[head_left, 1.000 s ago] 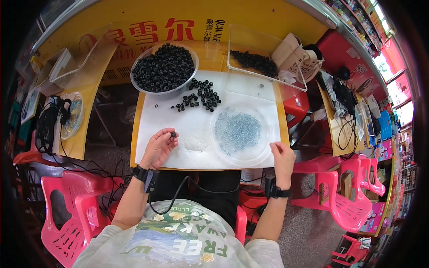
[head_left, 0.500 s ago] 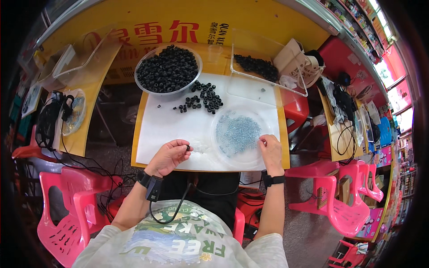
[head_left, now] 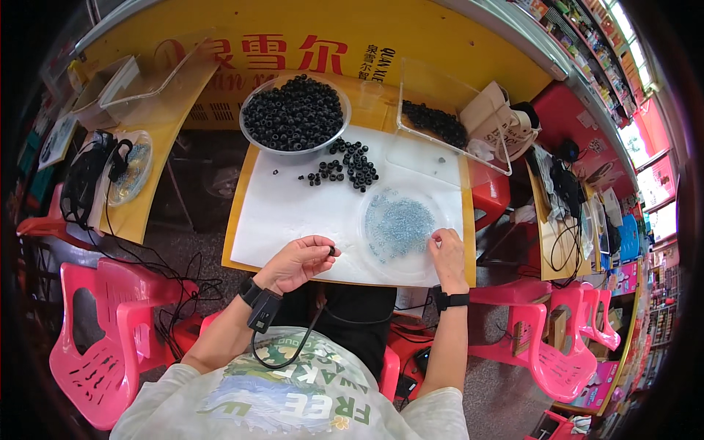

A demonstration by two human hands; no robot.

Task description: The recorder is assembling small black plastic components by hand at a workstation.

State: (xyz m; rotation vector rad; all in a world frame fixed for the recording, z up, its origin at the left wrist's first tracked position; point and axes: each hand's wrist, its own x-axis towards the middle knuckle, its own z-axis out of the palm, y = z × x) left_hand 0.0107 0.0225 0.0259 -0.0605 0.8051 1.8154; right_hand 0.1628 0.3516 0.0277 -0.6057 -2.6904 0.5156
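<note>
My left hand (head_left: pixel 297 262) is closed in a pinch on a small black bead (head_left: pixel 332 251), held just above the table's near side. At the right rim of a clear round plate (head_left: pixel 402 274), my right hand (head_left: pixel 449 258) has thumb and fingers pressed together. What that pinch holds, if anything, is too small to make out. Tiny pale blue beads (head_left: pixel 400 224) lie spread in the plate. Farther back, loose black beads (head_left: pixel 359 167) are scattered on the white sheet (head_left: pixel 275 213), beside a clear bowl (head_left: pixel 248 132) heaped with more black beads.
At the back right stands a clear plastic bin (head_left: pixel 455 152) with black beads inside. A cream bag (head_left: pixel 488 110) sits beyond it. Side tables with cables flank me. A pink chair (head_left: pixel 103 345) is at left, another pink chair (head_left: pixel 561 359) at right. A yellow panel (head_left: pixel 433 44) closes the back.
The view has shifted and tilted slightly. My left hand, still pinching the black bead, has moved a little rightward toward the plate. My right hand stays at the plate's right rim.
</note>
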